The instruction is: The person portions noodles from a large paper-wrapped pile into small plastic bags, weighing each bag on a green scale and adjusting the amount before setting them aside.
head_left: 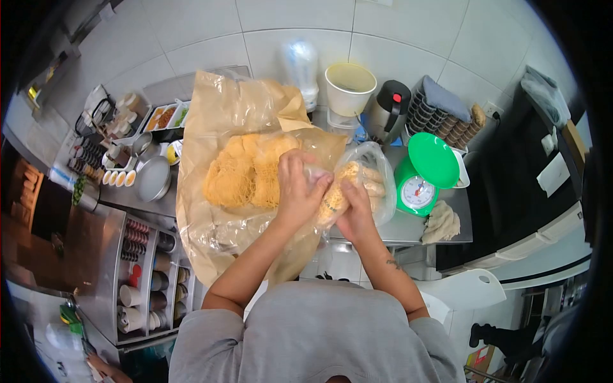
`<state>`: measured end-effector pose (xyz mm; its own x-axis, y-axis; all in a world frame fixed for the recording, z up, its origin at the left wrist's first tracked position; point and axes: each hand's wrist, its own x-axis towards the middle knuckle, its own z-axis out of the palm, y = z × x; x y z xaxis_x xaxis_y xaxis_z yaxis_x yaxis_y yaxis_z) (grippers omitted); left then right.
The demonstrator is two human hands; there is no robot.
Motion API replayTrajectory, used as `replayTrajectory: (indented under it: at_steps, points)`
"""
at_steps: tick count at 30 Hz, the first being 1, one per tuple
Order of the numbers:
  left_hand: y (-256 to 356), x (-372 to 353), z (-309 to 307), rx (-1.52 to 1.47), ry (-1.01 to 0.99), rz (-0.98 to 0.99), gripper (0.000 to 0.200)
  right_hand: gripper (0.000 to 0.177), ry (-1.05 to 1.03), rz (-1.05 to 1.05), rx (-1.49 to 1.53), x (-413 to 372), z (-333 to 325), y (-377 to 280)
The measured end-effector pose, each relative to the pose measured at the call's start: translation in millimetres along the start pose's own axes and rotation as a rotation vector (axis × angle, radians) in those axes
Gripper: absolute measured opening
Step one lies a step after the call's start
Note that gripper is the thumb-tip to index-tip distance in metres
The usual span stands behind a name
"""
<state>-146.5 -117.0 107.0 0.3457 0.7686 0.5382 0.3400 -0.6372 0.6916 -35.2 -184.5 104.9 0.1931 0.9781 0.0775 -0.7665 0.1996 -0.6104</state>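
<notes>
My right hand (pixel 357 214) is wrapped around a clear plastic bag of yellow noodles (pixel 334 201). My left hand (pixel 299 189) is closed, thumb against fingers, on the gathered plastic at the bag's upper end. Left of it, a pile of loose yellow noodles (pixel 239 172) lies on crinkled clear plastic over a big sheet of brown paper (pixel 195 191). Just beyond my right hand, a larger clear bag (pixel 382 169) contains several filled portions, partly hidden by the noodle bag.
A green kitchen scale (pixel 418 188) stands to the right, with a crumpled cloth (pixel 442 223) before it. Behind are a white bucket (pixel 350 86), a steel thermos jug (pixel 387 108) and stacked cups (pixel 440 115). Metal bowls (pixel 153 179) and a condiment tray (pixel 167 118) sit left.
</notes>
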Motion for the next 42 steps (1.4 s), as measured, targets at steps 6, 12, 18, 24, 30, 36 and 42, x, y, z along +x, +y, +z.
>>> replayTrajectory:
  at_steps: [6, 12, 18, 24, 30, 36, 42]
  points:
    - [6.3, -25.4, 11.2, -0.485, -0.507, -0.161, 0.06, 0.041, 0.201, -0.178, -0.331, 1.7, -23.0, 1.1]
    - [5.7, -22.6, 43.1, -0.18, -0.552, -0.085, 0.062, 0.043, 0.07, -0.354, -1.031, 31.1, -62.6, -47.8]
    - [15.4, 36.4, 104.0, -0.081, -0.722, -0.072, 0.043, 0.033, -0.161, -0.229, -2.217, 125.0, -91.4, -90.5]
    - [-72.8, 70.7, 199.2, 0.526, -0.476, 0.536, 0.033, 0.018, -0.075, -0.404, -2.149, 132.9, -126.9, -92.5]
    - [-75.0, 115.6, 205.6, 0.306, -0.914, 0.086, 0.023, 0.017, -0.015, -0.534, -1.964, 136.7, -133.9, -77.9]
    - [-96.6, 94.9, 225.8, 0.278, -0.838, 0.351, 0.024, 0.021, 0.112, -0.612, -1.654, 130.5, -147.0, -70.6]
    - [-58.6, 51.7, 190.4, 0.451, -0.299, 0.469, 0.022, 0.018, 0.094, -0.651, -1.717, 127.8, -146.8, -77.6]
